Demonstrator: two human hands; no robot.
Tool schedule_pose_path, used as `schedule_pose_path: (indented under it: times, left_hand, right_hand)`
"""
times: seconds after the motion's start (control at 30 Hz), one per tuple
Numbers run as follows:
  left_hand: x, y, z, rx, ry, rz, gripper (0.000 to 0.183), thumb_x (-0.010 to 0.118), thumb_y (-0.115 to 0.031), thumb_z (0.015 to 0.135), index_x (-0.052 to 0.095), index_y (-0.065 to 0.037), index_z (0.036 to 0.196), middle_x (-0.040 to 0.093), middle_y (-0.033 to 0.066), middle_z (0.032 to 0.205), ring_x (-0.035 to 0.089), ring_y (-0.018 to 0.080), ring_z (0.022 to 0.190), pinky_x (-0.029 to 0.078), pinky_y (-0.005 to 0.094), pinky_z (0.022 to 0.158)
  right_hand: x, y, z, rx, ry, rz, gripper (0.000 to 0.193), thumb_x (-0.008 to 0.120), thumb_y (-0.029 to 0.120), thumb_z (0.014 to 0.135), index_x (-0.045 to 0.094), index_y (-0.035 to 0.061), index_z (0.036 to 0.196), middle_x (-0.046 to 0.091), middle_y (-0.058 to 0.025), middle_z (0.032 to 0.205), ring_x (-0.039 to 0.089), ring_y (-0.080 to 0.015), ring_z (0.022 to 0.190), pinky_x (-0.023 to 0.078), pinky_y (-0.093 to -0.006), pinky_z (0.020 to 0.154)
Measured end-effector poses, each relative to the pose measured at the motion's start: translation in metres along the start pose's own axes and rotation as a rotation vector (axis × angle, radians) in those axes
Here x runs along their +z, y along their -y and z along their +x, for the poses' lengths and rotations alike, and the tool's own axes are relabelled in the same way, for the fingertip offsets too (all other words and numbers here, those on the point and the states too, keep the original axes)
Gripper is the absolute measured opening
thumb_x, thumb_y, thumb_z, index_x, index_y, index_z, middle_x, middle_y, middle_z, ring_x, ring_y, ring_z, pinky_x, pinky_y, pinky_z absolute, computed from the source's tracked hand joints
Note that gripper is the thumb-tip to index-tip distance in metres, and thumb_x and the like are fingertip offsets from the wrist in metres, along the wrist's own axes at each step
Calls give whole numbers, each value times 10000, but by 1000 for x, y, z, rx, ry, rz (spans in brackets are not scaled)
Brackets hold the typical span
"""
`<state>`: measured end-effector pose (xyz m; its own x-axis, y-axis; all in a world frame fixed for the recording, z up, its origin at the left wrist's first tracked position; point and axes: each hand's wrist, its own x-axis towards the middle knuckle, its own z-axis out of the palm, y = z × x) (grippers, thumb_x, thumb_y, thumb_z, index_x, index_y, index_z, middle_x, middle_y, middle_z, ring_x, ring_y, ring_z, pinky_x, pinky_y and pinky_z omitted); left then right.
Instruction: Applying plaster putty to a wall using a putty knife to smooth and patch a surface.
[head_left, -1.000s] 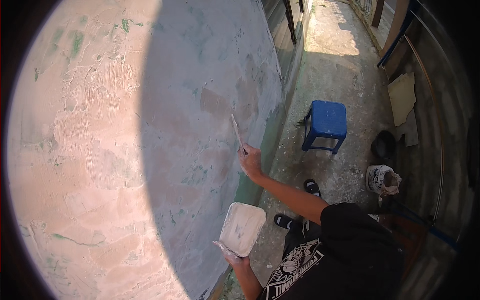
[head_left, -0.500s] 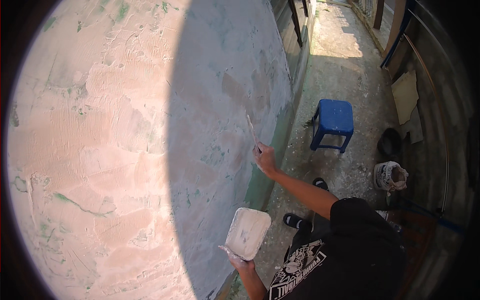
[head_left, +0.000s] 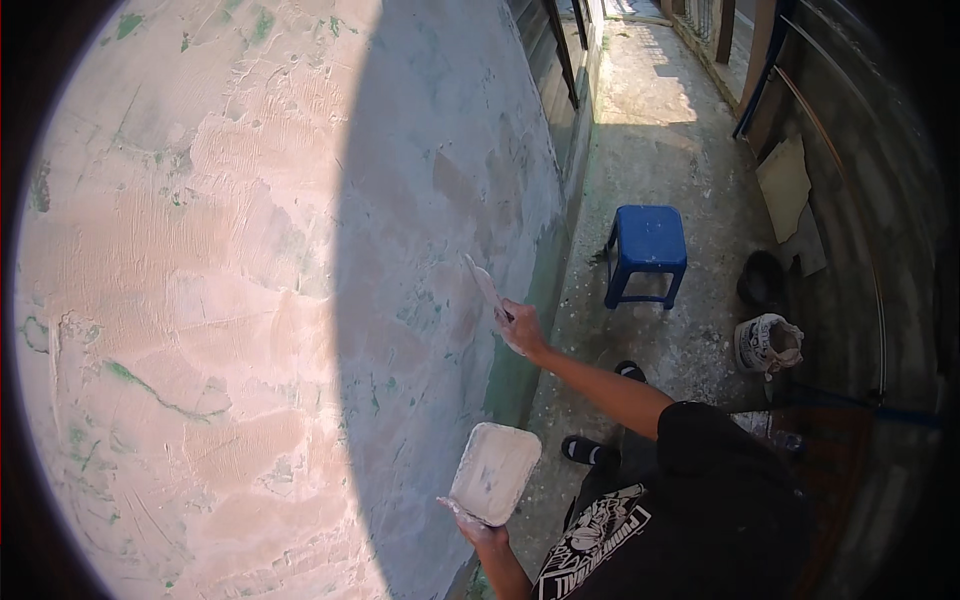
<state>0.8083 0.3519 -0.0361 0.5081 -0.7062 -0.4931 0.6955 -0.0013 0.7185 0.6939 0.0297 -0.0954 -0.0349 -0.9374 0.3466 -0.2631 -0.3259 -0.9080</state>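
My right hand [head_left: 520,328] is closed around the handle of a putty knife [head_left: 482,280], its blade smeared with pale filler. The blade is angled up to the left at the shaded part of the wall [head_left: 400,230]; whether it touches is hard to tell. Lower down, my left hand [head_left: 478,525] grips the near end of a shallow white rectangular tray [head_left: 497,470] coated with pale filler. Filler also whitens the fingers. Uneven pinkish-white filler covers the wall, and green paint shows through in patches.
A blue plastic stool [head_left: 648,240] stands on the concrete floor [head_left: 650,150] beyond my feet. To its right are a dark round basin [head_left: 762,280] and an open bag [head_left: 768,345]. Torn board [head_left: 785,185] leans on the right wall, near a long pipe [head_left: 850,190].
The putty knife and right hand have moved slightly left and down, and the blade now shows broader. The left hand still holds the tray. The whole view has shifted a little.
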Motion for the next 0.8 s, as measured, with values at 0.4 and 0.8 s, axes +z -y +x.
schedule_pose_path:
  times: [0.4,0.8]
  left_hand:
    - [-6,-5,-4,32,-54,39,677,229,-562,949,405,-12,1303,484,148,1301,501,310,1159,404,451,998]
    - [-9,-11,5,50,-29,49,650,239,-535,960,391,-10,1311,475,158,1306,501,312,1158,421,452,982]
  right_hand:
    - [16,-1,58,98,-242,36,220,565,77,815,617,7,1017,586,-239,713,591,-385,643,446,-409,586]
    - [-8,36,-22,255,-187,291,169,591,33,845,609,-49,991,651,-83,779,572,-65,706,466,-244,625]
